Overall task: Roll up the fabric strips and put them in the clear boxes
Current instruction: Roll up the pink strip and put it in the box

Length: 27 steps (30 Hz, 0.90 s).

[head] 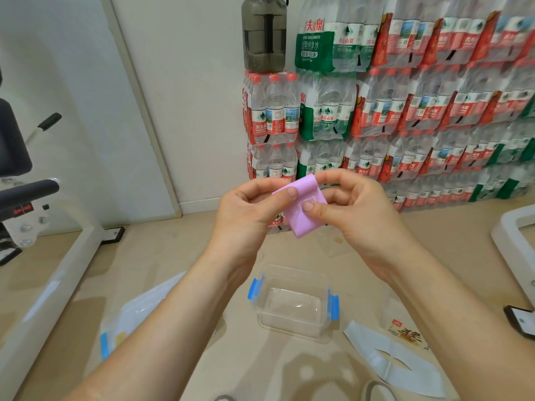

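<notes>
Pinching the pink fabric strip (301, 206) between left hand (246, 209) and right hand (347, 204), each grip holding it, keep turns tight, edges aligned above the clear box (292, 302)

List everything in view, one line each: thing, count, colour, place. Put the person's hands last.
pink strip: one, pink, held up in both hands above the box
clear box: one, clear with blue clips, open and empty on the floor, centre
lid: one, clear with a blue clip, floor, left of the box
grey strip: one, pale grey, flat on the floor, right of the box
water packs: many, red and green wrap, stacked by the wall
jug: one, dark grey, on top of the left stack
white frame: one, white, floor at left
left hand: one, grip on the pink strip's left side
right hand: one, grip on its right side
</notes>
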Motion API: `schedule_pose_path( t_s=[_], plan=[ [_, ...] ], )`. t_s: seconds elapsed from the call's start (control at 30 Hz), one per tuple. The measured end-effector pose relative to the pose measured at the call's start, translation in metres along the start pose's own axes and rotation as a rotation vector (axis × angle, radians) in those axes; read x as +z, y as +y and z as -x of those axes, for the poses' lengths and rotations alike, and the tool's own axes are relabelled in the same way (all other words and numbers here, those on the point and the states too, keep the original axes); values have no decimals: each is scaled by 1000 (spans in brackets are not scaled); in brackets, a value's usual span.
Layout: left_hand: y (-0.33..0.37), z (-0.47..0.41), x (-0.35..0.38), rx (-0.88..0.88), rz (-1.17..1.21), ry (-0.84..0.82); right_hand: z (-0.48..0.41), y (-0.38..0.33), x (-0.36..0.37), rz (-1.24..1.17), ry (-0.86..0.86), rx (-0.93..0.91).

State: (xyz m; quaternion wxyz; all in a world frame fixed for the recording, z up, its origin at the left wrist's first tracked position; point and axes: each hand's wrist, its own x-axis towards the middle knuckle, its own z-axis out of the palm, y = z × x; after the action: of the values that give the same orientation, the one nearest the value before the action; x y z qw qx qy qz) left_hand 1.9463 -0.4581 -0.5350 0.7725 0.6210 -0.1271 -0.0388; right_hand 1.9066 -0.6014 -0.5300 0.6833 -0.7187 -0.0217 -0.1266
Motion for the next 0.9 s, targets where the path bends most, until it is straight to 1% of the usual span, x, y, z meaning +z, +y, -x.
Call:
schedule_pose_path(
  t_s=[0.13,0.3,0.47,0.6,0.8,0.9],
  plan=[
    [-1,1,1,7,-22,-31,0,-1,1,19,0,-24],
    [-2,-1,-3,26,-130,-83,2,-2,3,154,3,-63],
    [7,-1,-13,43,-283,-284,4,-3,4,281,-52,-85],
    [9,1,-15,66,-358,-265,5,-4,6,307,-53,-97],
    [11,2,-13,104,-355,-204,4,-5,9,269,-45,-93],
    [13,2,-14,75,-336,-205,5,-6,9,260,-55,-90]
  ],
)
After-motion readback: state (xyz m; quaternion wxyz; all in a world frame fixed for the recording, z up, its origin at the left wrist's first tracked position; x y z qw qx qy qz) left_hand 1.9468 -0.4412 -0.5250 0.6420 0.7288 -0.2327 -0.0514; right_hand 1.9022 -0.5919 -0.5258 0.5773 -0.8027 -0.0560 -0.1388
